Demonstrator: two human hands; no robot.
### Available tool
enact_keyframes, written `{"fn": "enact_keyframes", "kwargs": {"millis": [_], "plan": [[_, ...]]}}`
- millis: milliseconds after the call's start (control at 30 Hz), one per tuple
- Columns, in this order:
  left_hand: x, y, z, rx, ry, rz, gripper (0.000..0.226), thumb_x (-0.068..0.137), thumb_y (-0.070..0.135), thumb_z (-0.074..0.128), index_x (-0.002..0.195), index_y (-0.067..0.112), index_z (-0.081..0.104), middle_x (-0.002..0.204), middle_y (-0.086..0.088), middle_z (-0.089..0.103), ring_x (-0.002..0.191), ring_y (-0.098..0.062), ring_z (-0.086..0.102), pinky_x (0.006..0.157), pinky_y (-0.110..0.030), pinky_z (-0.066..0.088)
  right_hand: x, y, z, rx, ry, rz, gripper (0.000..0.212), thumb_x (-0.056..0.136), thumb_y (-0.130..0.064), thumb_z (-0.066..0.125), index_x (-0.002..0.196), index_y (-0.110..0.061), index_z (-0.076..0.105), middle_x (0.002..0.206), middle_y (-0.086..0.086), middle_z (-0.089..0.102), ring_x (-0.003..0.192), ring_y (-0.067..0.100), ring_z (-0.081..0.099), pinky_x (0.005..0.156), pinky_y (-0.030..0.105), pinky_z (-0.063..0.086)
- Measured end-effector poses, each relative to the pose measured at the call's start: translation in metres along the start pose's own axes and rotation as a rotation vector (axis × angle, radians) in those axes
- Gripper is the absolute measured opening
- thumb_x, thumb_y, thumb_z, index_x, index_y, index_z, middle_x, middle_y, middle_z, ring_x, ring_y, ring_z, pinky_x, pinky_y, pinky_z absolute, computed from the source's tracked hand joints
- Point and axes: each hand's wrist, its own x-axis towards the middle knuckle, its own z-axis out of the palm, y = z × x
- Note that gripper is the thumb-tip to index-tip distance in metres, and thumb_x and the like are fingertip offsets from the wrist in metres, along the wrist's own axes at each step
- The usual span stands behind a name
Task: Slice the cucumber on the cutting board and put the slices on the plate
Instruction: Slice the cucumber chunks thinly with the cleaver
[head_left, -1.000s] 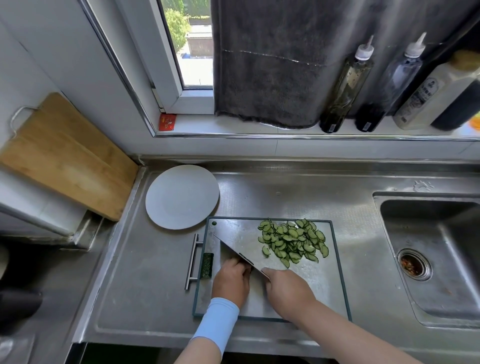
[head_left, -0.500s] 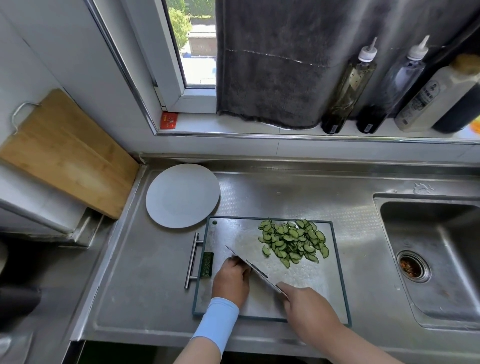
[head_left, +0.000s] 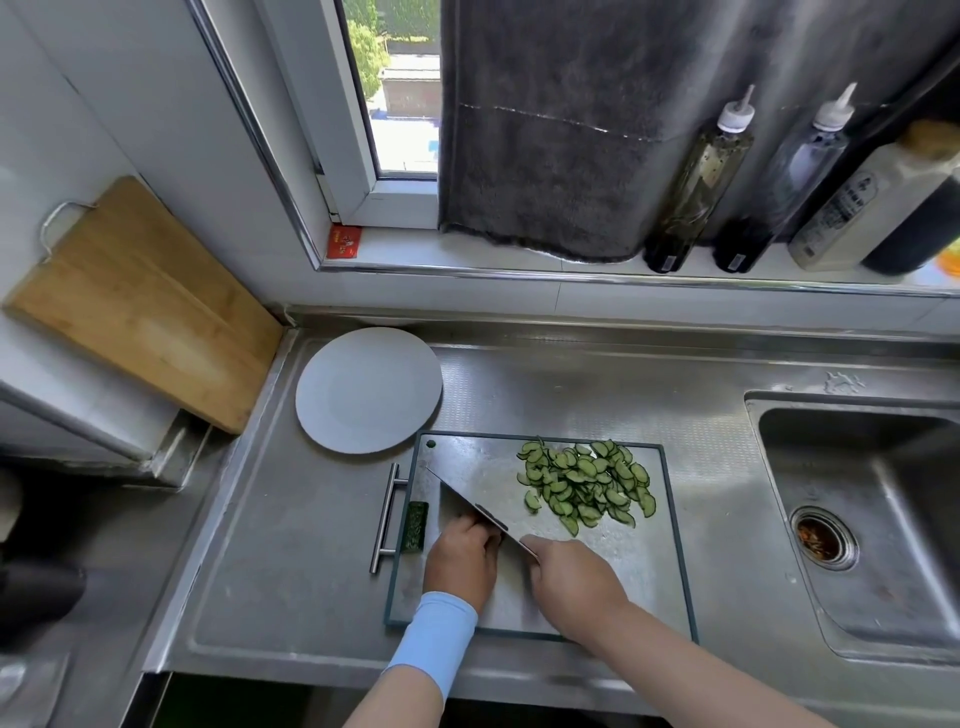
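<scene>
The slices (head_left: 587, 483) are heaped toward the board's (head_left: 649, 571) far right corner, with a cucumber stub (head_left: 416, 526) set at its left edge. The knife (head_left: 465, 503) is gripped by the right hand (head_left: 574, 582); the left hand (head_left: 462, 558) is curled beside the blade, and what it holds cannot be told.

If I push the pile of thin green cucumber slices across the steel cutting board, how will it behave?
The thin green cucumber slices lie loosely overlapped, so the pile would probably scatter. Being so thin, each is likely light and bendy. The steel cutting board looks damp, so some may stick.
</scene>
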Motion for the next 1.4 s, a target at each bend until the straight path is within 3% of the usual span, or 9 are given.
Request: {"fn": "enact_keyframes", "kwargs": {"millis": [233,500,767,933,1167,1267,1400], "plan": [[-0.001,0.003,-0.003,0.023,-0.032,-0.037,0.016,0.065,0.011,0.084,0.073,0.021,0.074,0.078,-0.001,0.066,0.070,-0.023,0.064,0.055,-0.025,0.054,-0.027,0.015,0.000,-0.011,0.039,-0.024,0.016,0.090,-0.017,0.040,0.096,-0.023,0.054,0.069,-0.003,0.054,0.066,0.022,0.049,0.052,0.030,0.032],[-0.003,-0.001,0.000,-0.008,-0.005,-0.072,0.013,0.072,0.014,0.079,0.081,0.022,0.075,0.086,0.000,0.066,0.071,-0.021,0.064,0.062,-0.023,0.053,-0.047,0.033,-0.003,-0.012,0.020,0.007,0.027,0.096,-0.021,0.039,0.115,-0.028,0.057,0.089,0.000,0.069,0.083,0.023,0.060,0.071,0.036,0.048],[-0.002,-0.004,0.004,-0.023,0.036,-0.010,0.018,0.065,0.007,0.083,0.074,0.020,0.075,0.075,0.001,0.063,0.071,-0.021,0.062,0.053,-0.027,0.053,-0.018,0.017,0.000,0.011,-0.014,0.026,0.018,0.090,-0.014,0.040,0.092,-0.021,0.056,0.073,-0.002,0.057,0.070,0.022,0.052,0.054,0.030,0.034],[-0.007,-0.005,0.005,-0.014,0.074,0.055,0.017,0.068,0.008,0.082,0.079,0.019,0.076,0.081,0.002,0.063,0.075,-0.017,0.057,0.056,-0.023,0.049,-0.001,0.000,-0.003,0.025,-0.020,0.002,0.022,0.092,-0.016,0.040,0.091,-0.029,0.058,0.075,-0.008,0.055,0.074,0.022,0.050,0.061,0.031,0.037],[-0.005,-0.006,0.008,-0.032,0.075,0.009,0.018,0.064,0.009,0.085,0.075,0.018,0.074,0.075,0.000,0.063,0.071,-0.020,0.061,0.055,-0.025,0.052,-0.011,0.003,0.003,0.004,0.013,0.016,0.014,0.090,-0.017,0.039,0.091,-0.019,0.052,0.074,0.002,0.058,0.071,0.026,0.053,0.061,0.037,0.044],[-0.004,-0.006,0.006,-0.031,0.059,-0.004,0.020,0.064,0.007,0.083,0.077,0.019,0.075,0.081,-0.001,0.066,0.074,-0.023,0.063,0.056,-0.027,0.055,-0.026,0.009,0.002,-0.004,0.022,-0.005,0.015,0.091,-0.018,0.040,0.097,-0.022,0.053,0.073,0.000,0.058,0.070,0.023,0.053,0.059,0.035,0.040],[-0.005,-0.007,0.006,-0.050,0.050,-0.033,0.018,0.068,0.009,0.080,0.081,0.021,0.075,0.085,0.000,0.066,0.078,-0.020,0.063,0.060,-0.027,0.056,-0.040,0.023,-0.002,-0.019,0.016,0.012,0.031,0.095,-0.020,0.040,0.119,-0.026,0.059,0.096,0.004,0.071,0.086,0.023,0.062,0.073,0.036,0.051]]}}
